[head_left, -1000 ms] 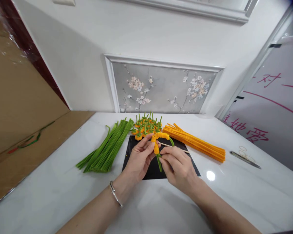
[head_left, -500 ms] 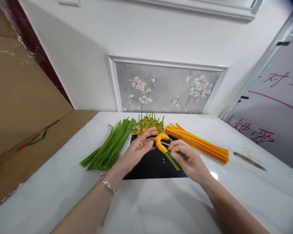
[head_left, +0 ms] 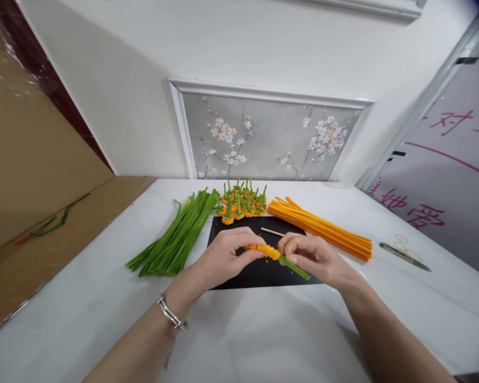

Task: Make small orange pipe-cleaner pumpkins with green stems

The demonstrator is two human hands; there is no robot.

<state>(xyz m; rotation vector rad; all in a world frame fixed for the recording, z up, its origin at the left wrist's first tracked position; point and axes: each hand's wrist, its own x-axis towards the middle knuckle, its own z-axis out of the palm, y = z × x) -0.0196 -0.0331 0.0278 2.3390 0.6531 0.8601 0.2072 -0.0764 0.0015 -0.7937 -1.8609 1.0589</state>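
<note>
An orange coiled pipe cleaner with a green pipe cleaner coming out of its right end is held between my hands, above a black mat. My left hand pinches the coil's left end between thumb and fingers. At the other end, my right hand grips where orange meets green, its fingertips partly hiding the joint. A thin pale stick points left from behind my right hand; whether the fingers hold it, I cannot tell. Small orange bits lie on the mat.
Green pipe cleaners lie bundled at left, orange pipe cleaners at right. Several small orange pumpkin-like pieces with green stems stand at the back. Tweezers lie far right on the white table. A cardboard box borders the left side.
My left hand has closed on the orange coil, which was a curved arc and is now straighter and lower. The view has shifted slightly.
</note>
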